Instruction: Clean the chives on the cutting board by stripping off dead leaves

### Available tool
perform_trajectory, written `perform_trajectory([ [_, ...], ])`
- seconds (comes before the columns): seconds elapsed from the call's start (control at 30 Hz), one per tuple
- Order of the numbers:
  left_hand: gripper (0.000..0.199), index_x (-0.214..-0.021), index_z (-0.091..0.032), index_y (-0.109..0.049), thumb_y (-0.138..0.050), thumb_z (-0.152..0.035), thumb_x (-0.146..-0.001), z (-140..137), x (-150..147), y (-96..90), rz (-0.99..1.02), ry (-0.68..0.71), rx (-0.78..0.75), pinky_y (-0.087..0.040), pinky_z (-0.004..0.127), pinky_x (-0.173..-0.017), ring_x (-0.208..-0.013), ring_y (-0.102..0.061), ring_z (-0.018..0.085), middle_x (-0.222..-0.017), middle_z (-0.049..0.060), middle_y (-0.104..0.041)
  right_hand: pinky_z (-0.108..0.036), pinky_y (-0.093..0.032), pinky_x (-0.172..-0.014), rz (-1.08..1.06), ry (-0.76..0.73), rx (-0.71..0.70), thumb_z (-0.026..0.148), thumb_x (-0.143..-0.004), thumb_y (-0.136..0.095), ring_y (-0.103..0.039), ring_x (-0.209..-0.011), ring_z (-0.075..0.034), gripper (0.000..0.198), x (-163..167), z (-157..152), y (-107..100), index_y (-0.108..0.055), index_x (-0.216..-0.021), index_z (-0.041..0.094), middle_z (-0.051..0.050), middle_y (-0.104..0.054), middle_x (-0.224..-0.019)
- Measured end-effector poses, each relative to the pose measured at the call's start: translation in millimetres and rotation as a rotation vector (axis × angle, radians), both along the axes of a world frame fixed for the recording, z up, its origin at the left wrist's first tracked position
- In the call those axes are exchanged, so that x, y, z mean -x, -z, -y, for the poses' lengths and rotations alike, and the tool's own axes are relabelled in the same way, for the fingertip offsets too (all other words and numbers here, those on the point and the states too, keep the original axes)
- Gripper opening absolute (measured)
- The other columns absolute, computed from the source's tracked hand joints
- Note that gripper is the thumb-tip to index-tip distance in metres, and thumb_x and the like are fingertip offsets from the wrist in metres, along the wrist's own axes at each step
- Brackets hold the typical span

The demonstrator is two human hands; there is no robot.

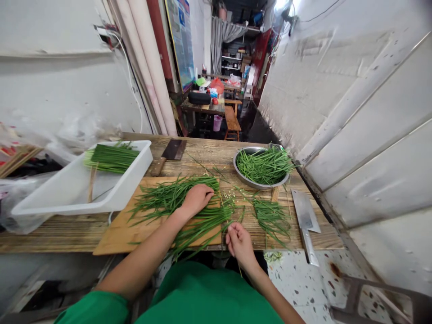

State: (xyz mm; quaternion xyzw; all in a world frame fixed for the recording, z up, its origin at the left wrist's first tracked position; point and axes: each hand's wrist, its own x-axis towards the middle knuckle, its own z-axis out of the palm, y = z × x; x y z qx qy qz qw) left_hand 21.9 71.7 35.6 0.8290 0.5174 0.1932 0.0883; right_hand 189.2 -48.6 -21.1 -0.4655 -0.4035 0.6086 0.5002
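Garlic chives [162,196] lie in loose bunches on a wooden cutting board [116,236], their cut ends pointing right. My left hand [197,198] rests over the upper bunch, its fingers closed together on the chives near the cut ends. Just off the board's right edge, my right hand [240,245] is pinched around what looks like a thin bamboo skewer [240,269]. The skewer's lower end sticks out below the hand, and a pale line continues up along the cut ends. A lower bunch of chives [205,222] lies between both hands.
A white tray [145,157] with bundled chives stands left. Behind the board lies a dark cleaver [173,150]. To the right are a metal bowl [248,181] heaped with chives, a loose pile [272,216], and another cleaver [305,213] overhanging the table's front edge.
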Motion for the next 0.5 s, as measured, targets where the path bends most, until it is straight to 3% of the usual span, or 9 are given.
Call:
perform_trajectory([
  [0.17, 0.022, -0.082, -0.018, -0.070, -0.050, -0.026, -0.077, -4.3, -4.5, 0.0, 0.157, -0.103, 0.115, -0.042, 0.026, -0.074, -0.079, -0.061, 0.017, -0.085, 0.003, -0.070, -0.013, -0.012, -0.025, 0.002, -0.011, -0.004, 0.052, -0.076, -0.050, -0.027, -0.022, 0.000, 0.036, 0.1, -0.2, -0.5, -0.042, -0.069, 0.018, 0.009, -0.047, -0.046],
  [0.5, 0.024, -0.081, -0.017, -0.070, -0.049, -0.028, -0.076, -6.0, -6.7, 1.1, 0.209, -0.096, 0.125, -0.042, 0.025, -0.070, -0.076, -0.061, 0.017, -0.082, 0.003, -0.070, -0.012, -0.013, -0.024, -0.004, -0.020, -0.001, 0.051, -0.077, -0.049, -0.027, -0.022, 0.000, 0.034, -0.9, -0.8, 4.6, -0.042, -0.070, 0.018, 0.010, -0.047, -0.046],
])
